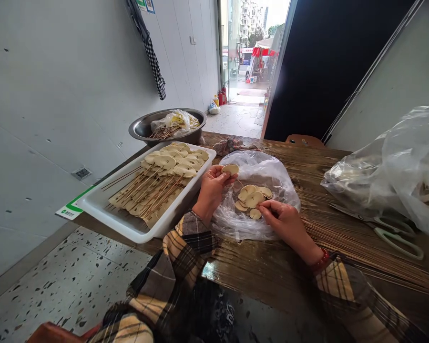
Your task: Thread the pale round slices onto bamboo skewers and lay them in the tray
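Observation:
My left hand (214, 185) is closed, pinching a pale round slice (230, 169) above an open clear plastic bag (232, 221); a thin stick shows beside its fingertips. Inside the bag lies a small pile of similar thin slices (248, 192). At the pile's right edge, my right hand (280, 216) has thumb and forefinger pressed together on one pale slice (254, 200). Left of the bag stands a white tray (139, 236) holding rows of skewered slices (164, 162), their sticks pointing toward me. The slices' exact kind cannot be made out.
A metal basin (139, 128) with bagged skewers stands behind the tray. Loose thin sticks (343, 238) lie on the wooden table (243, 267) at right, near green-handled scissors (396, 238) and a large plastic bag (396, 162). A crumpled cloth (232, 145) lies behind the open bag.

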`<state>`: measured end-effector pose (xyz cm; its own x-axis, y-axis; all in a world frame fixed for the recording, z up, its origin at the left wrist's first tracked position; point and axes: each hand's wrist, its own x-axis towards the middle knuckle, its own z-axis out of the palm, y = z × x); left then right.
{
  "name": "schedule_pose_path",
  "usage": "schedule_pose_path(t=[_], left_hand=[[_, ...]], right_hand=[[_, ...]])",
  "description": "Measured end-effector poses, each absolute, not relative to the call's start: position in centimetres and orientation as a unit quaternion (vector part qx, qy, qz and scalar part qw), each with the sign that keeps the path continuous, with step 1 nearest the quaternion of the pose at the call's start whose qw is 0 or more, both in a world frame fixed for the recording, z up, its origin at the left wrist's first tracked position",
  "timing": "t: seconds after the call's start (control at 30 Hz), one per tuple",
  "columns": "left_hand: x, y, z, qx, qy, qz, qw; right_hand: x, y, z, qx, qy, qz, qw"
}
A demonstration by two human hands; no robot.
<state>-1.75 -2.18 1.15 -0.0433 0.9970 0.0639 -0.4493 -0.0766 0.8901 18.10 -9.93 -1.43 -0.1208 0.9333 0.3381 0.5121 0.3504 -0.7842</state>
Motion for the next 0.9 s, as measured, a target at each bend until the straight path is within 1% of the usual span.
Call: schedule_pose_path(t=[0.47,0.9], left_hand=[[-1.23,-2.59,1.46,0.367,0.349,0.615,0.605],[-1.19,-2.61,0.94,0.398,0.327,0.595,0.617]], right_hand=[[18.20,-9.87,-1.65,-0.508,-0.711,0.249,0.417],[18.30,-9.71,-1.73,-0.519,-0.708,0.244,0.412]])
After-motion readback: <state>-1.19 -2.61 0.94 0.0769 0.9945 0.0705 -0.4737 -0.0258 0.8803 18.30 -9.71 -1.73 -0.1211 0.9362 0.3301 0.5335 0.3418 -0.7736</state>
